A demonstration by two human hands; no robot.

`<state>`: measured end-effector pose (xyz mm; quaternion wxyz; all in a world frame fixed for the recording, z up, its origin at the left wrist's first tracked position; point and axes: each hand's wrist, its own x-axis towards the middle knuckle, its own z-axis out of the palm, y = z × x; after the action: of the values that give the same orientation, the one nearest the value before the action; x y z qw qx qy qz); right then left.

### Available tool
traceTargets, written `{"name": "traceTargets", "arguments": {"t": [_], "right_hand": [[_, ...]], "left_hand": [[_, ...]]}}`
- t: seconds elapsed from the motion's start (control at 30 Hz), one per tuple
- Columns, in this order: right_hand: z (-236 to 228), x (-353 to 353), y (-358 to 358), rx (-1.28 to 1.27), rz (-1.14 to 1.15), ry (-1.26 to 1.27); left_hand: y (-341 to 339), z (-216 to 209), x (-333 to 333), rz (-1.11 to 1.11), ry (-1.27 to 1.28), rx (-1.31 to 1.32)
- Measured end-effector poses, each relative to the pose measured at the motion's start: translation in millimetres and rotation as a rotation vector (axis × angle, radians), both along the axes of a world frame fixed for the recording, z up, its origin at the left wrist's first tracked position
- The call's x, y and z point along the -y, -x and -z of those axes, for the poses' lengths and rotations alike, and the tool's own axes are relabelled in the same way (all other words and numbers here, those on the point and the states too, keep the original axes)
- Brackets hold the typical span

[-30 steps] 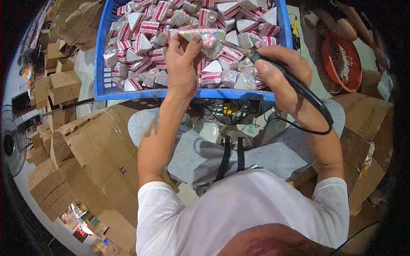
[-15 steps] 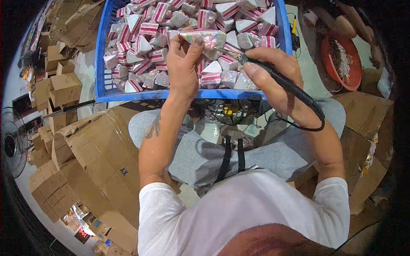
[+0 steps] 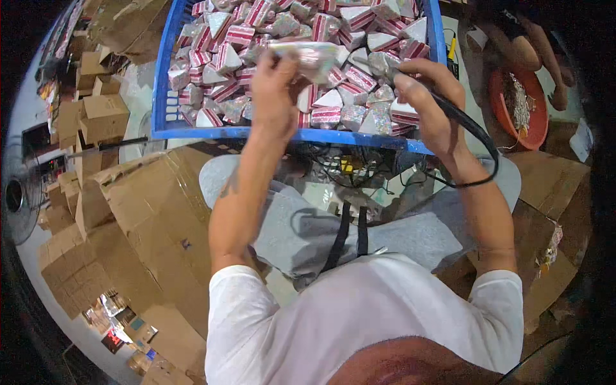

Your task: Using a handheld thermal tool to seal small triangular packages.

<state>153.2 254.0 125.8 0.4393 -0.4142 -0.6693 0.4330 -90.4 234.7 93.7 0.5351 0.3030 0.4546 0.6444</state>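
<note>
My left hand (image 3: pixel 273 90) is closed around a wedge-shaped cake-slice piece (image 3: pixel 316 61) with a shiny, multicoloured surface; both are smeared by motion. To its right, my right hand (image 3: pixel 433 99) grips a soldering iron (image 3: pixel 463 120) by its black handle, and a black cord loops down past the forearm. The iron's thin tip points left, apart from the held piece. Beneath both hands, a blue plastic crate (image 3: pixel 256 133) is heaped with similar cake-slice pieces (image 3: pixel 326 115), white, red-striped and glittery.
At the right stands a red basin (image 3: pixel 542 122) with whitish bits in it, near another person's arm (image 3: pixel 555 58). A yellow-handled tool (image 3: pixel 452 48) lies beside the crate. Cardboard boxes (image 3: pixel 106 115) and a fan (image 3: pixel 16 192) are on the left. Tangled cables (image 3: pixel 346 167) lie below the crate.
The iron's tip was at the held piece and is now away from it, as my right hand has shifted right. The piece in my left hand has turned and blurred. The whole view has shifted slightly.
</note>
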Motion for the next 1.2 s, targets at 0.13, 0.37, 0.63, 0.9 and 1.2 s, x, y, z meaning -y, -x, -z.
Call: {"name": "traceTargets", "arguments": {"t": [0.13,0.37,0.63,0.9,1.2], "right_hand": [[-7,-11,-7,-0.127,0.114,0.072],[-23,-9,-14,-0.231,0.134,0.069],[-6,-22,-9,-0.247,0.08,0.202],[-11,-22,-11,-0.331,0.128,0.238],[-7,-26,-12,-0.362,0.24,0.254]], "left_hand": [[131,-39,94,-0.371,-0.172,-0.843],[245,-196,330,-1.362,0.453,-1.886],[33,-25,-14,0.119,-0.197,-1.724],[47,161,-112,0.441,-0.314,-2.14],[-7,3,-70,0.236,0.133,-0.243]]}}
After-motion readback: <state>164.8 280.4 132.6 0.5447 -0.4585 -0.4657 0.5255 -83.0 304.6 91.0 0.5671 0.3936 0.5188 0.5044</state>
